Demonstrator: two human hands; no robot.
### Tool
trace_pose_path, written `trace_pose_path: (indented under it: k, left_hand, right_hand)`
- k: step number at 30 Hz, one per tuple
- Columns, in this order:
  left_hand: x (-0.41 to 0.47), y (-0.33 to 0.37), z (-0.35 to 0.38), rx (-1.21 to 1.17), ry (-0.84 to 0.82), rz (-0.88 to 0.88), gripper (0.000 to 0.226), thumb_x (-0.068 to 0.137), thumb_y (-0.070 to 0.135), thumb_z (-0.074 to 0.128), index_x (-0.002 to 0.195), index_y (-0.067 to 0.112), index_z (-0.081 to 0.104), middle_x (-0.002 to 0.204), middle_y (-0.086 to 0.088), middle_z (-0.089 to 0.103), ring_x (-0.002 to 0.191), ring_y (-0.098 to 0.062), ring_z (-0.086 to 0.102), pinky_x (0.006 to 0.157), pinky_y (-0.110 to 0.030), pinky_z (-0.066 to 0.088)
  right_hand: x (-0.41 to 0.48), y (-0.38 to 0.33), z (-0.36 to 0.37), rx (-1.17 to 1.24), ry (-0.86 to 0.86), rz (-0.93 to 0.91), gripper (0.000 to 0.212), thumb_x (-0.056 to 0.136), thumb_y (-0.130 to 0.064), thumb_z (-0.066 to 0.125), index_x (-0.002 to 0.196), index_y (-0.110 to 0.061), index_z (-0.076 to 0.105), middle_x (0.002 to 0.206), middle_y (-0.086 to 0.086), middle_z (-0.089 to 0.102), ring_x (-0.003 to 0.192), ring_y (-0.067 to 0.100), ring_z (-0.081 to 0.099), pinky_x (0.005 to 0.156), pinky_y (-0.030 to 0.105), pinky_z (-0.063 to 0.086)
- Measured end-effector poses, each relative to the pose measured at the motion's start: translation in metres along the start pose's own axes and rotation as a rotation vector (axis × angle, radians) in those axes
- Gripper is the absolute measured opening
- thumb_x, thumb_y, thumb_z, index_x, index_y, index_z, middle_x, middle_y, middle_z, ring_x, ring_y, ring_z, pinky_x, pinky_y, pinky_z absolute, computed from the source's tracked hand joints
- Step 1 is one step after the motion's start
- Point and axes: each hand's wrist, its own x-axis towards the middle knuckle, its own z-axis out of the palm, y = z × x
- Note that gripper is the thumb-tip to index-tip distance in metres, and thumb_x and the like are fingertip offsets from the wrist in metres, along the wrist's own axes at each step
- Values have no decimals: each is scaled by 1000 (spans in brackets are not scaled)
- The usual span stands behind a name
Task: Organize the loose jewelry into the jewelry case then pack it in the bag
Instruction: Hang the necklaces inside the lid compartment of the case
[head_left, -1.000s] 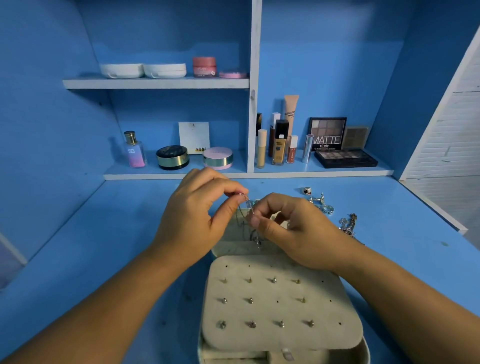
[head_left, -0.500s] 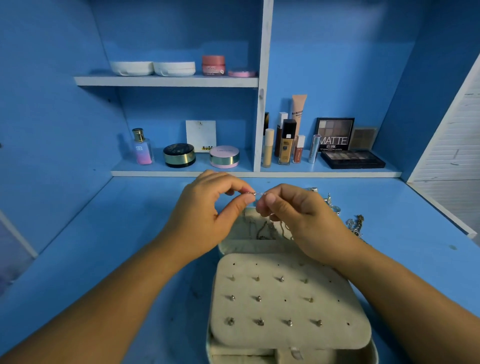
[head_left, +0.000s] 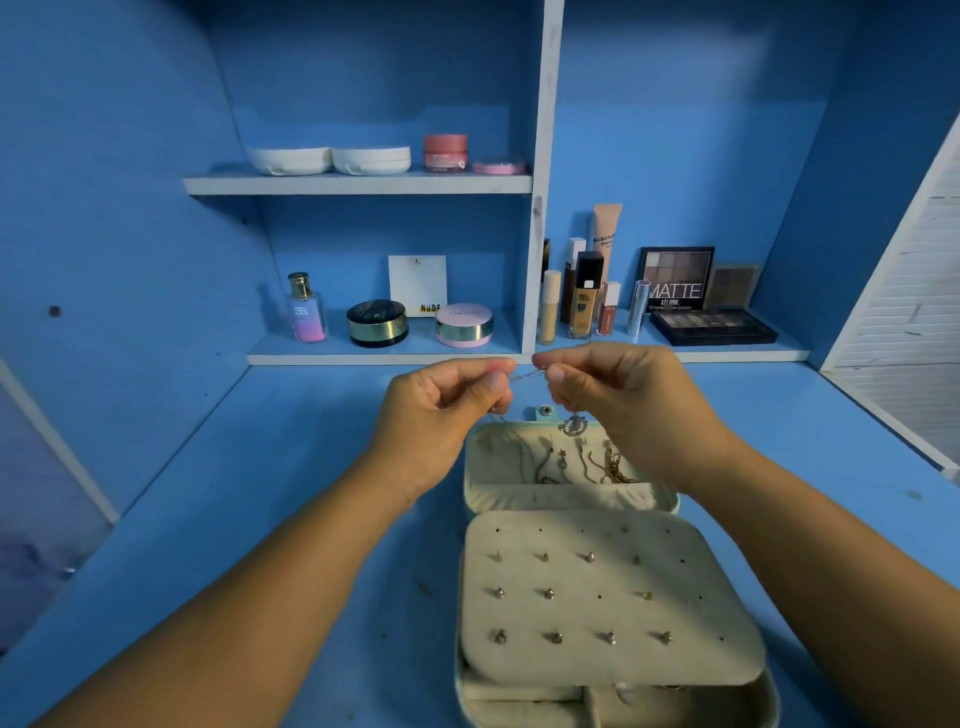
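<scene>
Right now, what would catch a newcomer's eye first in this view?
The left hand and right hand pinch a thin chain stretched between them at centre, above the desk. Below them lies the open jewelry case, its pale panel studded with earrings, necklaces in the lid. Behind, the blue shelves hold makeup, a MATTE palette at right.

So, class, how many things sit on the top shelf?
4, left to right: white case, second white case, pink jar, flat pink compact. Nothing appears hidden behind them.
</scene>
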Motion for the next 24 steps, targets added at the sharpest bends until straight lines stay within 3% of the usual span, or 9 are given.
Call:
trace_pose_path:
  k: [2, 5, 7, 9, 12, 16, 20, 22, 24]
  left_hand:
    - [1, -8, -5, 243, -48, 129, 20, 84, 13, 71, 97, 29, 72, 84, 16, 74, 82, 1, 68, 80, -12, 50]
    - [1, -19, -8, 573, -69, 262, 19, 84, 20, 74, 102, 26, 75, 90, 21, 69, 86, 10, 61, 77, -3, 40]
    - [2, -23, -11, 649, 4, 332, 14, 86, 21, 73, 99, 22, 76, 87, 24, 64, 86, 6, 57, 76, -4, 38]
    - [6, -25, -15, 723, 86, 420, 9, 87, 21, 71, 95, 21, 76, 84, 22, 62, 84, -1, 54, 77, -9, 40]
    - [7, -28, -17, 780, 94, 460, 8, 88, 23, 70, 94, 21, 75, 83, 15, 59, 78, -8, 53, 71, -17, 44]
    - [9, -32, -18, 825, 60, 462, 7, 88, 23, 70, 92, 19, 74, 83, 13, 58, 74, -10, 57, 68, -29, 51]
    - [13, -34, -18, 874, 61, 460, 5, 87, 21, 71, 90, 18, 74, 82, 14, 56, 75, -3, 54, 70, -19, 46]
    - [12, -33, -12, 805, 77, 394, 4, 86, 20, 72, 89, 19, 75, 80, 16, 59, 71, 0, 55, 68, -7, 41]
    - [13, -31, -4, 692, 93, 294, 4, 85, 18, 74, 88, 20, 76, 81, 16, 64, 69, 1, 58, 65, -5, 42]
  right_hand:
    - [8, -6, -4, -239, -30, -34, 12, 91, -26, 62, 96, -33, 71, 78, -7, 71, 69, 4, 63, 70, 27, 55]
    - [21, -13, -9, -532, -64, -54, 11, 93, -28, 58, 93, -32, 68, 73, -17, 63, 63, -9, 55, 56, 6, 41]
    - [25, -11, -9, -613, -52, -66, 12, 94, -28, 57, 94, -29, 69, 73, -15, 62, 63, -2, 55, 54, 8, 39]
    - [22, -3, -8, -575, -28, -62, 11, 95, -28, 56, 91, -30, 67, 72, -12, 63, 64, 3, 56, 56, 15, 42]
    - [13, 14, -4, -496, -6, -16, 10, 95, -27, 56, 91, -30, 64, 78, -15, 63, 64, -2, 55, 54, 7, 41]
    - [11, 34, -2, -568, 22, -74, 13, 95, -22, 55, 99, -20, 67, 92, -10, 61, 76, -5, 52, 64, 2, 39]
    - [13, 43, 0, -527, 60, -118, 13, 95, -17, 56, 99, -16, 68, 94, -6, 60, 74, -8, 50, 65, -3, 34]
    - [13, 46, 0, -503, 45, -118, 14, 95, -19, 55, 100, -17, 68, 97, -6, 63, 76, -8, 51, 66, -1, 36]
    - [12, 47, -1, -468, 37, -101, 14, 96, -21, 55, 100, -17, 68, 98, -5, 64, 77, -6, 52, 66, 1, 38]
